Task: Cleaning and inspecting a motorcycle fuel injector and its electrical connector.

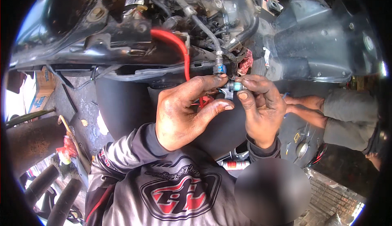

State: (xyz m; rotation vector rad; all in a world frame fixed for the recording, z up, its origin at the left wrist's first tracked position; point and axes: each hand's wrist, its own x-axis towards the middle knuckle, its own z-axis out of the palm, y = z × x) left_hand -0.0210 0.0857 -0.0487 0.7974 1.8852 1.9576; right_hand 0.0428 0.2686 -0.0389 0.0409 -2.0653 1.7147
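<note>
My right hand (262, 107) pinches a small cylindrical fitting with a teal band (236, 86) between thumb and fingers. My left hand (186, 111) curls around the left side of the same fitting and its grey bracket-like end (227, 93). Just above my fingers, a grey hose (204, 28) ends in a connector with a blue part (220, 69). A thick red hose (179, 46) runs down behind my left hand, and some red material shows between my fingers.
An engine (220, 9) and dark body panels (73, 34) fill the upper view, with a grey plastic cover (322, 38) right. Another person's forearms (304, 109) are at right. Metal tubes (43, 183), cardboard (43, 87), tools (302, 150) and a spray can (234, 164) lie around.
</note>
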